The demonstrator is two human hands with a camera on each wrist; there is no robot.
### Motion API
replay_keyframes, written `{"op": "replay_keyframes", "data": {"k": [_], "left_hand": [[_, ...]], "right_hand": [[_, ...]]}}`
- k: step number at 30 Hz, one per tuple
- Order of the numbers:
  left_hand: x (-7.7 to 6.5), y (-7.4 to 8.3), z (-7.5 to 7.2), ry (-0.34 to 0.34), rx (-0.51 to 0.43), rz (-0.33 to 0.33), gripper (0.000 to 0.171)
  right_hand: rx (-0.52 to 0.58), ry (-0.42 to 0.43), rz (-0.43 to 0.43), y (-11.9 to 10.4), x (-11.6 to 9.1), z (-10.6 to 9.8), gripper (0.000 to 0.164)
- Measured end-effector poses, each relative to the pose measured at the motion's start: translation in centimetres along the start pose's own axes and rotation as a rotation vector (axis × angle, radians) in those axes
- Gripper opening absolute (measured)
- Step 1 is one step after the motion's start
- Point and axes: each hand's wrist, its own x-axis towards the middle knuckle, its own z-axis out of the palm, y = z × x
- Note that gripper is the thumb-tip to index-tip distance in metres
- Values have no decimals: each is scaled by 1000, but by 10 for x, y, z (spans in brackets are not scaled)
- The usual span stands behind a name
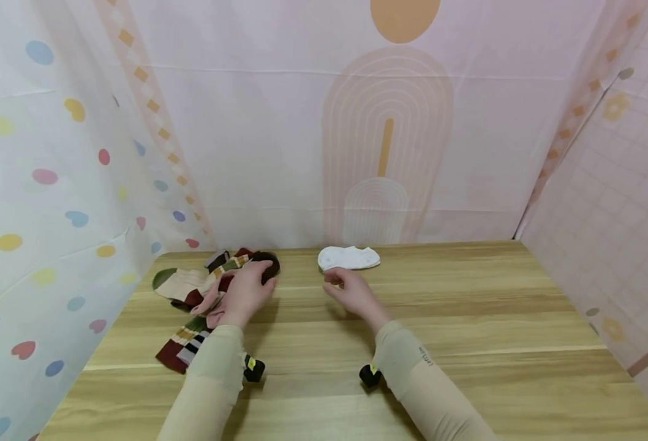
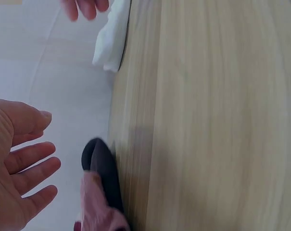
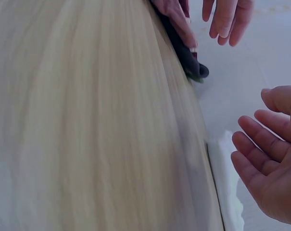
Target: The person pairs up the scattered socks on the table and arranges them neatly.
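A pile of socks (image 1: 183, 283) lies at the left of the table, with cream, green, dark red, pink and striped pieces mixed together. My left hand (image 1: 248, 289) hovers over the right side of this pile, near a dark sock (image 2: 107, 175) and a pink one (image 2: 98, 202); its fingers are loosely bent around nothing. At the back middle lies a pair of white ankle socks (image 1: 349, 257), flat and side by side. Just in front of them is my right hand (image 1: 353, 291), fingers relaxed and palm empty. In the right wrist view the white socks (image 3: 225, 185) show beyond the fingertips.
The wooden table (image 1: 467, 318) runs up to a patterned curtain (image 1: 269, 153) at the back. Curtains also hang along the left and right sides. A small black wrist camera (image 1: 255, 370) is strapped under the left sleeve, another (image 1: 370, 375) under the right.
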Motion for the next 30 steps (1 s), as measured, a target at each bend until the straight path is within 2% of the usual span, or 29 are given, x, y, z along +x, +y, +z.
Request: {"op": "replay_keyframes", "data": {"k": [7,16,24,30], "left_hand": [[-2,-16,-9,16,11,-24,40],[2,-29,-21,-63,-18,-95,43],[6,-38,-30,-114,14,-86,46],[9,-46,-27,-164,25,-81,45]], "right_hand": [[88,-40,19,-9,-3,10,30],[141,-48,8,-16,-5,24,30],[180,-59,4,-19,-7,35,29],[215,-81,38,-23,-10,42,31]]}}
